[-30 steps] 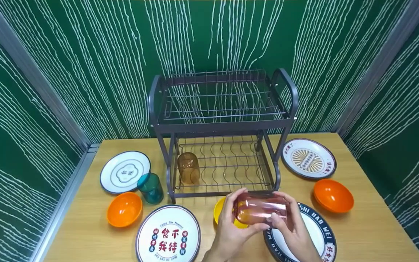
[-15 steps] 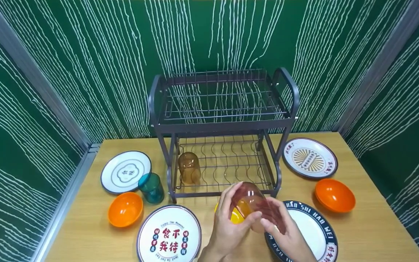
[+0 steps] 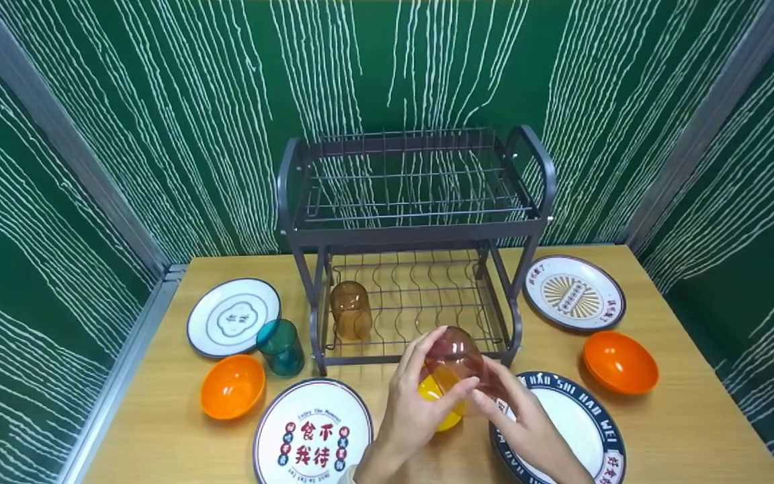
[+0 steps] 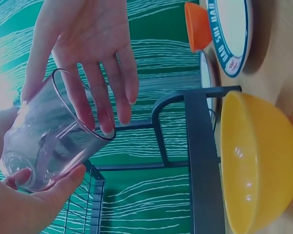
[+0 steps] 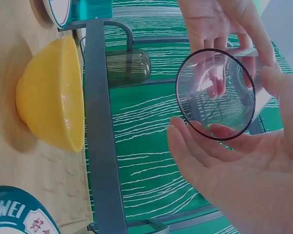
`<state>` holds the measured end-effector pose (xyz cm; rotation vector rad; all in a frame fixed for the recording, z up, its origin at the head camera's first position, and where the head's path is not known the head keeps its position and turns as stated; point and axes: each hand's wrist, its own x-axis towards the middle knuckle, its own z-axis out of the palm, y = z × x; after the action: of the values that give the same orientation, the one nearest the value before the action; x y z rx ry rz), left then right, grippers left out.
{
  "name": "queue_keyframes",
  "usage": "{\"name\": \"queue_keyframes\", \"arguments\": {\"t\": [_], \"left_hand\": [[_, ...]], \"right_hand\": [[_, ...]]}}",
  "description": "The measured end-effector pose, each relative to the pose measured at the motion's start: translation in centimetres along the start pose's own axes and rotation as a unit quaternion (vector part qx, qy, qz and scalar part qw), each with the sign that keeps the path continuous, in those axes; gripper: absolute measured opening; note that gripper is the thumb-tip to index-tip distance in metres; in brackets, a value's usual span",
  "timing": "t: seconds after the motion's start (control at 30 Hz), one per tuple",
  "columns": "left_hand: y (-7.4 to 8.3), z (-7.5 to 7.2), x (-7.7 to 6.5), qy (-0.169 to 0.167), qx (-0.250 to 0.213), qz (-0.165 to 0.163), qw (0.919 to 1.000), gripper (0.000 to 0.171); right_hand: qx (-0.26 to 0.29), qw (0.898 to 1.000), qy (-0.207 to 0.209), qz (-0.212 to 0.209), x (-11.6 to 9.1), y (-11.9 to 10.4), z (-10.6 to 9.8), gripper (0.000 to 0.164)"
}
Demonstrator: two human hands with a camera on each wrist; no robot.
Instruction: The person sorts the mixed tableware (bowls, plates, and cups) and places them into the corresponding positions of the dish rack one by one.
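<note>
Both hands hold a pinkish see-through drinking glass in front of the dish rack. It is tilted, with its closed base raised and its rim lower, towards the right hand. My left hand grips it around the base end, thumb along the near side. The fingers and thumb of my right hand curl around the rim end. In the right wrist view, the glass's round rim faces the camera. Below the hands sits a yellow bowl, partly hidden in the head view.
A two-tier dark dish rack stands behind, an upturned amber glass on its lower left. Left are a teal glass, orange bowl and plates. Right are a dark-rimmed plate, another orange bowl and a plate.
The pink glass has turned from lying sideways between the hands to a tilted stance with its base up. Both hands have shifted slightly with it and still hold it.
</note>
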<state>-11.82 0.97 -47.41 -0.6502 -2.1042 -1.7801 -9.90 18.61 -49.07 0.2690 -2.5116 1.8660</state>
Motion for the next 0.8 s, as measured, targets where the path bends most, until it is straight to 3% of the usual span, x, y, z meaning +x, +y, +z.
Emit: {"name": "queue_keyframes", "arguments": {"t": [0.13,0.37,0.53,0.8], "left_hand": [[-0.1,-0.2,0.4,0.004,0.023,0.009,0.9997,0.069],[-0.6,-0.5,1.1,0.012,0.085,0.023,0.996,0.068],[-1.1,-0.7,1.8,0.009,0.099,0.031,0.9945,0.069],[-1.9,-1.4,2.8,0.021,0.116,0.057,0.9914,0.071]], "right_hand": [[-0.015,1.0,-0.003,-0.016,0.4,-0.1,-0.2,0.046],[-0.053,0.999,-0.005,0.003,1.4,-0.5,-0.7,0.053],[-0.064,0.997,0.006,-0.04,2.2,-0.9,-0.9,0.053],[-0.078,0.989,0.072,-0.099,3.1,-3.8,-1.7,0.056]]}}
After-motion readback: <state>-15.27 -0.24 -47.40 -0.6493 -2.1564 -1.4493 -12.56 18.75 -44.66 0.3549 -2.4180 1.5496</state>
